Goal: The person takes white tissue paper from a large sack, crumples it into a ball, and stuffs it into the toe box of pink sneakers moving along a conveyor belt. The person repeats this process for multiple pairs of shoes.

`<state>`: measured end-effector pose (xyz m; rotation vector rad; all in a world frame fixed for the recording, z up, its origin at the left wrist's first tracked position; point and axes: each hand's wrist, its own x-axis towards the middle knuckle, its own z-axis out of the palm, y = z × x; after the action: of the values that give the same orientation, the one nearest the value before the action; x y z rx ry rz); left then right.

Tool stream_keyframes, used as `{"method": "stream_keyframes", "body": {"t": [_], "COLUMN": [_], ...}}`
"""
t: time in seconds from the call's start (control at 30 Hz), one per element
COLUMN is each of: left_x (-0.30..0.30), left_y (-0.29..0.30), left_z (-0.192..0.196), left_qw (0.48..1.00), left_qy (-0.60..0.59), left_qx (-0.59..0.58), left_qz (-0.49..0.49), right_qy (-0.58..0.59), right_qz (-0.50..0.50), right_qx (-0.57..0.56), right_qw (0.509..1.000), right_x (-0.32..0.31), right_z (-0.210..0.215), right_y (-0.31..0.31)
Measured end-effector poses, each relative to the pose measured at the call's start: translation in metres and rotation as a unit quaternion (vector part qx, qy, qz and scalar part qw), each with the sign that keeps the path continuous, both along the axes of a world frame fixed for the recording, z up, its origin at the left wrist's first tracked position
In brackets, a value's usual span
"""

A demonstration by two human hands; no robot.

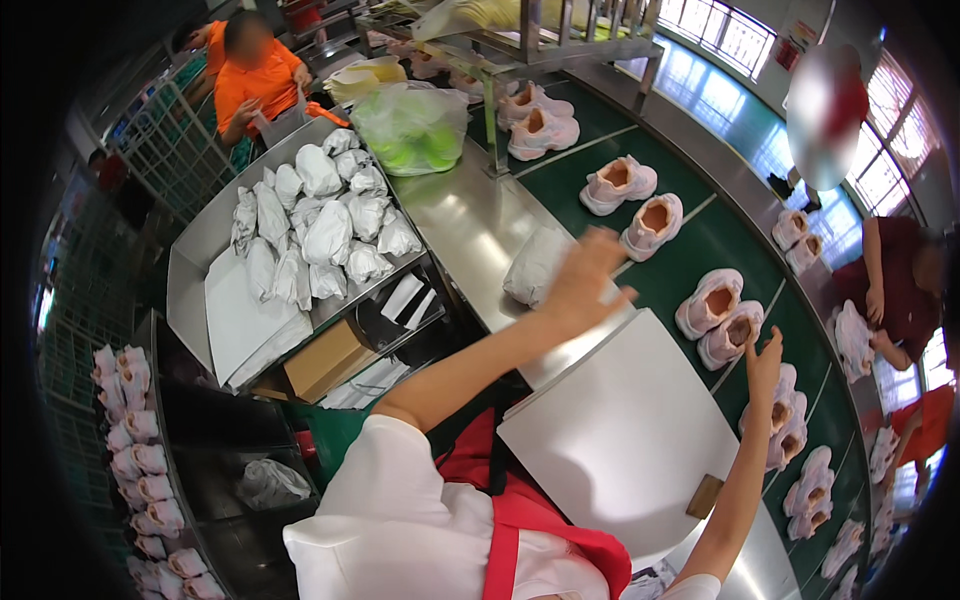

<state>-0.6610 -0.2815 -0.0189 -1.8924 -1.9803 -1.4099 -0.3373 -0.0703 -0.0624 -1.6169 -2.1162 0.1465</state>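
Observation:
My left hand [583,288] is blurred by motion above the steel worktop, its thumb spread away from the fingers and nothing visible in it. Just beside it lies a white paper-wrapped bundle [532,268], partly hidden by the hand. My right hand [765,362] reaches over the green conveyor belt, fingers apart, at the edge of a pale pink shoe [728,338]; whether it touches cannot be made out. That shoe's mate [708,300] sits close against it. A stack of white paper sheets [610,430] lies between my arms, with a brown block [705,496] on its edge.
Several more shoe pairs [618,185] stand along the belt [690,240]. A metal tray [190,300] at left holds several paper-wrapped bundles [325,235]. Behind it stands a clear bag with green contents [410,130]. A person in orange [255,85] and one in dark red [890,270] work nearby.

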Motion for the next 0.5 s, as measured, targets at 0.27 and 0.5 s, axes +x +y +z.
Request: {"method": "stream_keyframes", "body": {"t": [0.27,0.5], "left_x": [-0.064,0.039], "left_y": [0.025,0.045], "left_z": [-0.073,-0.024], "left_qw": [0.936,0.906], "left_qy": [-0.118,-0.412], "left_qx": [-0.268,-0.014], "left_qz": [0.195,-0.1], "right_qy": [0.171,0.186], "right_qz": [0.141,0.336], "right_qx": [0.045,-0.091], "right_qw": [0.974,0.919], "right_x": [-0.061,-0.131], "right_z": [0.061,0.066], "right_y": [-0.073,-0.158]}}
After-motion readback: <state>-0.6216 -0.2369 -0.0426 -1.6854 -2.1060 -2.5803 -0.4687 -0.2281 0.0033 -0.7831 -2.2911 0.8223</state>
